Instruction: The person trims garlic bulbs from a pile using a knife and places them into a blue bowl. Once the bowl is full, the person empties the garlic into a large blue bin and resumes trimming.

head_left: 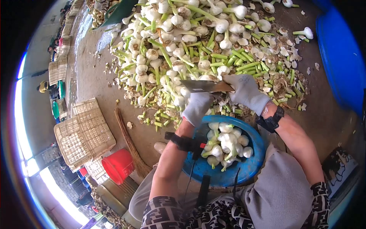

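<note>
My right hand [248, 91], in a pale grey glove, is closed around the handle of a broad-bladed knife [200, 86]. The blade points left and lies just above the fingers of my left hand [199, 106]. That hand is gloved too and its fingers are curled, but the blade hides what they hold, if anything. Beyond both hands spreads a big heap of garlic bulbs [152, 54] with green stems, cut stem pieces [248, 66] and loose skins. Below my hands, a blue basin [249, 173] between my legs holds several trimmed garlic bulbs [228, 141].
A large blue tub [339, 57] stands at the right. To the left are cream plastic crates [82, 133], a red bucket [118, 166] and a straw broom [129, 139] on the floor. A green container [118, 13] is at the top. Several people are far off at left.
</note>
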`<state>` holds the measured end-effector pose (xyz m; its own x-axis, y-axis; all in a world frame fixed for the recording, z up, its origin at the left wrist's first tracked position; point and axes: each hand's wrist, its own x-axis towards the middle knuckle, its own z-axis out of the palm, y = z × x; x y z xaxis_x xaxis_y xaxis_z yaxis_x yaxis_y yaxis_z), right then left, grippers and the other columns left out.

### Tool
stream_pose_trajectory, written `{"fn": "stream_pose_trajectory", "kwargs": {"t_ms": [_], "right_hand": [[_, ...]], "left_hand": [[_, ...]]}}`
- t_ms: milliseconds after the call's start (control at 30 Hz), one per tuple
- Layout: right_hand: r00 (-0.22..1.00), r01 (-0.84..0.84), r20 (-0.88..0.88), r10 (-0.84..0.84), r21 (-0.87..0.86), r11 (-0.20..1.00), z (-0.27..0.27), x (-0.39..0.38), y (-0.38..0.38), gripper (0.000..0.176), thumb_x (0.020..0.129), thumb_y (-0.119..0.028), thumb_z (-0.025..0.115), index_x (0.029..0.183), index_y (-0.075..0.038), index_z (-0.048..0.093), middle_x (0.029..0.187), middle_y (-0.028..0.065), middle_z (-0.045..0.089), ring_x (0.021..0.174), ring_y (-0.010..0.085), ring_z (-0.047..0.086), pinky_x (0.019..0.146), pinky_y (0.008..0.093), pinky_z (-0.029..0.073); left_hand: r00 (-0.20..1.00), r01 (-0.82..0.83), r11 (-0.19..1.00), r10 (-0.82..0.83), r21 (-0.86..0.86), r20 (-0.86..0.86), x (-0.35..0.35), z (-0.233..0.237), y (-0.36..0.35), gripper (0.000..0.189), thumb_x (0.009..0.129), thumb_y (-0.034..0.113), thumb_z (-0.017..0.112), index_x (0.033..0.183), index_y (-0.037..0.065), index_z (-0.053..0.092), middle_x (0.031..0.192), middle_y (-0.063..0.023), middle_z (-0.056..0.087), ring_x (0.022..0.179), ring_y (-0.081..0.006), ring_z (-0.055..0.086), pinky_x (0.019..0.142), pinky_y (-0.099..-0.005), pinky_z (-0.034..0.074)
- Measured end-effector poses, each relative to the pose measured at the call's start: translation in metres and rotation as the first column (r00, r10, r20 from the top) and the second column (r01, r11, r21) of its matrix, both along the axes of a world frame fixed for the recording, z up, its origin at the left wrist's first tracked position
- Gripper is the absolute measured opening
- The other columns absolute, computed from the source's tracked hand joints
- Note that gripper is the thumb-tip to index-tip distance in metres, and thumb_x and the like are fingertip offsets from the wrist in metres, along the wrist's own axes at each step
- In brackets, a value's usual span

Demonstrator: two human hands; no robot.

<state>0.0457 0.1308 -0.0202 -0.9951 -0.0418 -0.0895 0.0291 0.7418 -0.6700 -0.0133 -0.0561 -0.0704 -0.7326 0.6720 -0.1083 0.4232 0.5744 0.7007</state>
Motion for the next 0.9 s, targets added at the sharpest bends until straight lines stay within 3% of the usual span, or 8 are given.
{"fn": "stream_pose_trajectory", "kwargs": {"t_ms": [100,233,467,533,600,667,767,900], "right_hand": [[0.999,-0.020,-0.049,0.017,-0.060,0.998,-0.022,0.012,0.016,0.020,0.069,-0.019,0.058,0.087,-0.011,0.060,0.078,0.0117,0.062,0.078,0.0306,0.060,0.067,0.0397,0.047],[0.777,0.467,0.358,-0.517,0.221,0.856,-0.076,0.035,0.082,0.031,0.075,-0.029,0.052,0.094,-0.007,0.065,0.082,0.0209,0.063,0.078,0.0334,0.062,0.071,0.0420,0.049],[0.991,0.132,-0.011,-0.132,-0.057,0.990,0.008,0.026,0.022,0.019,0.071,-0.026,0.062,0.082,-0.010,0.059,0.073,0.0123,0.060,0.073,0.0319,0.060,0.067,0.0410,0.047],[1.000,-0.013,0.005,0.013,0.124,0.992,0.016,0.020,0.005,0.018,0.070,-0.022,0.061,0.085,-0.013,0.060,0.073,0.0107,0.061,0.073,0.0301,0.061,0.065,0.0405,0.047],[0.997,0.064,-0.036,-0.065,-0.026,0.998,-0.013,0.023,0.015,0.018,0.070,-0.018,0.059,0.087,-0.010,0.059,0.075,0.0110,0.062,0.073,0.0321,0.061,0.065,0.0415,0.047],[0.894,0.170,0.396,-0.211,0.137,0.976,-0.044,0.022,0.040,0.019,0.076,-0.021,0.058,0.088,-0.007,0.060,0.072,0.0082,0.063,0.069,0.0264,0.062,0.061,0.0361,0.048],[0.648,0.681,0.669,-0.364,-0.295,0.670,-0.061,0.047,0.049,0.025,0.084,-0.028,0.056,0.091,-0.004,0.061,0.074,0.0042,0.063,0.068,0.0163,0.062,0.062,0.0286,0.050],[0.797,0.578,0.588,-0.142,-0.809,-0.106,-0.015,0.031,0.026,0.030,0.087,-0.034,0.055,0.095,-0.006,0.061,0.080,0.0005,0.062,0.066,0.0090,0.060,0.056,0.0196,0.047]], "left_hand": [[0.942,-0.209,0.978,0.201,0.004,0.268,0.008,0.033,0.021,0.023,0.075,0.010,0.066,0.096,0.006,0.061,0.091,-0.0069,0.065,0.081,-0.0157,0.062,0.071,-0.0302,0.050],[0.956,-0.185,0.971,0.141,0.154,0.257,0.012,0.094,0.017,0.033,0.067,0.021,0.073,0.095,0.006,0.061,0.086,-0.0069,0.066,0.079,-0.0186,0.064,0.071,-0.0264,0.050],[0.918,-0.153,0.988,0.136,0.017,0.372,0.006,0.054,0.023,0.029,0.072,0.021,0.069,0.097,0.007,0.062,0.090,-0.0080,0.066,0.080,-0.0207,0.063,0.072,-0.0302,0.050],[0.970,0.207,0.978,-0.208,-0.023,-0.128,0.007,-0.021,-0.004,0.041,0.067,0.015,0.074,0.103,0.002,0.060,0.093,-0.0071,0.065,0.083,-0.0139,0.061,0.076,-0.0269,0.048],[0.874,-0.168,0.972,0.223,-0.162,0.432,0.008,0.078,0.033,0.040,0.067,0.015,0.075,0.102,0.002,0.060,0.091,-0.0069,0.066,0.081,-0.0136,0.061,0.074,-0.0268,0.049],[0.924,-0.137,0.989,0.111,0.048,0.367,0.017,0.072,0.021,0.030,0.070,0.019,0.071,0.095,0.006,0.061,0.089,-0.0110,0.065,0.082,-0.0243,0.063,0.073,-0.0309,0.050],[0.920,-0.174,0.983,0.184,-0.059,0.346,0.024,0.086,0.033,0.042,0.067,0.020,0.072,0.103,0.006,0.055,0.094,-0.0133,0.063,0.090,-0.0257,0.061,0.079,-0.0336,0.049],[0.992,-0.062,0.997,0.055,-0.056,-0.114,0.022,0.075,0.046,0.054,0.069,0.016,0.068,0.118,0.006,0.045,0.114,-0.0167,0.051,0.103,-0.0341,0.052,0.087,-0.0408,0.044]]}}
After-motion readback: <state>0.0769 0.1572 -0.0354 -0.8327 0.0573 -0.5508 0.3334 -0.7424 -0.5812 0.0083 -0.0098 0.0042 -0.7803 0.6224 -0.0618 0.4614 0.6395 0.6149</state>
